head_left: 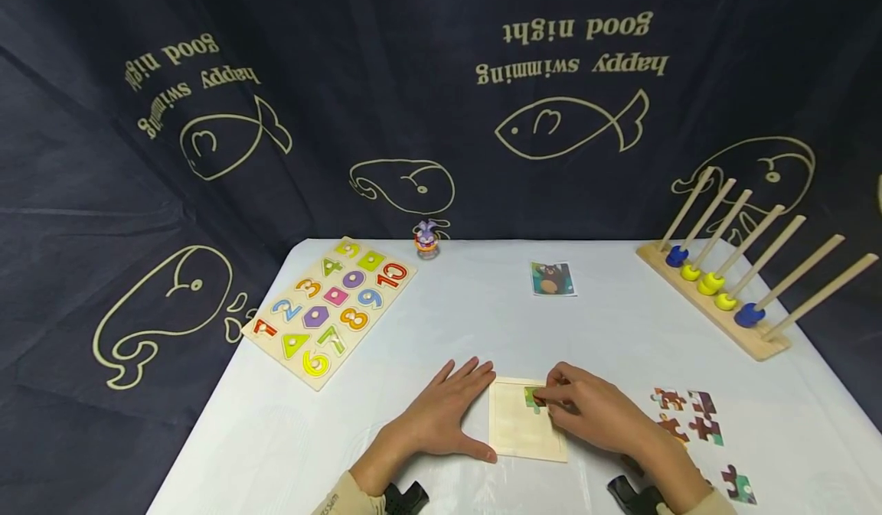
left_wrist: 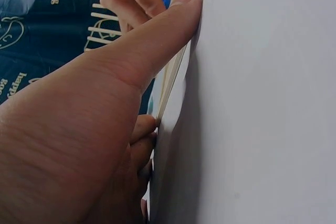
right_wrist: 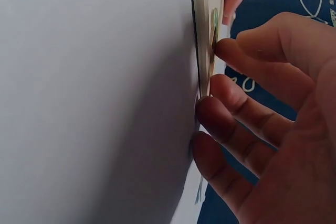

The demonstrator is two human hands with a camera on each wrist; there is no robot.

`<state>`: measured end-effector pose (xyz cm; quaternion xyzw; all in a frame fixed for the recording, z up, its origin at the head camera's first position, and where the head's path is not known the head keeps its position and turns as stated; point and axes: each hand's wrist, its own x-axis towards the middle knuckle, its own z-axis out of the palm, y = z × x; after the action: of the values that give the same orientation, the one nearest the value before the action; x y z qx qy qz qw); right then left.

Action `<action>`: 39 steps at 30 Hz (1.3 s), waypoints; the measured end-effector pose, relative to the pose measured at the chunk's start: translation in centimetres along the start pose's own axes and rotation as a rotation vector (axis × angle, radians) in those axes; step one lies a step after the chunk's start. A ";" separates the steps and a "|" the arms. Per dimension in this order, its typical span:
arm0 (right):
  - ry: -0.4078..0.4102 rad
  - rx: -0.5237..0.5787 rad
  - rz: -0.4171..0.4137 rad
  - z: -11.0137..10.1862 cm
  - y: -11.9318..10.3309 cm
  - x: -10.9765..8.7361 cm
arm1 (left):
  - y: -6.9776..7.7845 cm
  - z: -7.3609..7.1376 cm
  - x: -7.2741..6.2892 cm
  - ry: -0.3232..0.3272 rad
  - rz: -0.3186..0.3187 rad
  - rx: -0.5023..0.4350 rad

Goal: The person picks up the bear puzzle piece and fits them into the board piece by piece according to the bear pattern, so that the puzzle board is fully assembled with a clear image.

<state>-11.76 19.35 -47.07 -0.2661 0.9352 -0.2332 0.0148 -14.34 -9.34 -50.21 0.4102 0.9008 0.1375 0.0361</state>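
Note:
A shallow square wooden puzzle tray (head_left: 520, 431) lies near the front of the table. My left hand (head_left: 441, 415) is spread along its left side, with the thumb by the near corner and the fingertips by the far one. A green and brown jigsaw piece (head_left: 530, 398) sits inside the tray toward its far right corner. Over that piece, my right hand (head_left: 592, 408) touches it with the index fingertip. In the right wrist view, other fingers (right_wrist: 215, 116) of this hand are at the tray's edge, and the thumb stands off the piece.
Several loose jigsaw pieces (head_left: 704, 427) lie at the right, some partly behind my right forearm. A bear picture card (head_left: 553, 278), a number board (head_left: 331, 308), a small purple figurine (head_left: 426, 239) and a peg rack (head_left: 723, 312) with blue and yellow beads stand farther back.

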 end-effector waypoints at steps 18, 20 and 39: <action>-0.041 -0.066 -0.042 0.4 -0.8 0.6 | -0.1 0.1 0.0 -0.002 0.004 -0.017; -0.047 -0.064 -0.047 0.5 -0.9 0.7 | -0.1 0.1 0.0 -0.003 0.004 -0.016; -0.073 -0.078 -0.084 1.2 -1.7 1.8 | 0.0 0.0 0.0 -0.009 0.001 -0.005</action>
<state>-12.29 16.73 -47.20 -0.3137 0.9304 -0.1874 0.0286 -14.36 -9.35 -50.25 0.4113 0.9000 0.1381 0.0411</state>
